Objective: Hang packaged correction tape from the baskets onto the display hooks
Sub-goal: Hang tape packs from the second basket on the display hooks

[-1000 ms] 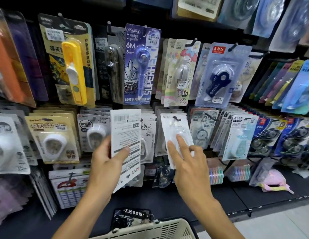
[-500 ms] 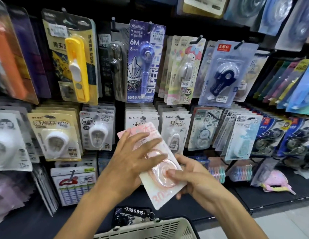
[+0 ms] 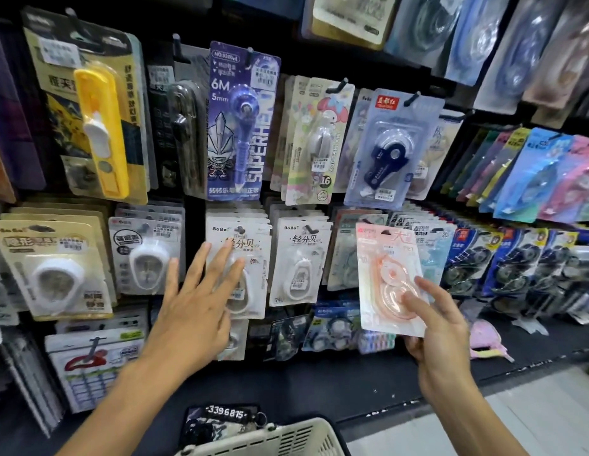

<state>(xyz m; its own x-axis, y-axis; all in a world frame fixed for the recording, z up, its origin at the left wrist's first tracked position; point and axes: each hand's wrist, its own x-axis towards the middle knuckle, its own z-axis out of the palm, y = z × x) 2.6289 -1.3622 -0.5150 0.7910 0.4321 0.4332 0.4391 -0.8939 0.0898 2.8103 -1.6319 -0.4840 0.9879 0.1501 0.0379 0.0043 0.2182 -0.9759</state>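
My right hand holds a pink correction tape package by its lower edge, thumb on the front, upright in front of the middle row of hanging packs. My left hand is spread open with straight fingers, its fingertips at the white BoBo correction tape packs hanging on a hook. A second stack of the same white packs hangs just to the right. The rim of a white basket shows at the bottom edge.
The black display wall is crowded with hanging packs: a yellow one, a purple pen-shaped one, a navy one. A black tag with digits lies by the basket. Pale floor lies at lower right.
Both hands held the pink package low at centre; now my left hand has let go and reached up to the white packs, while my right hand has carried the package up and right.
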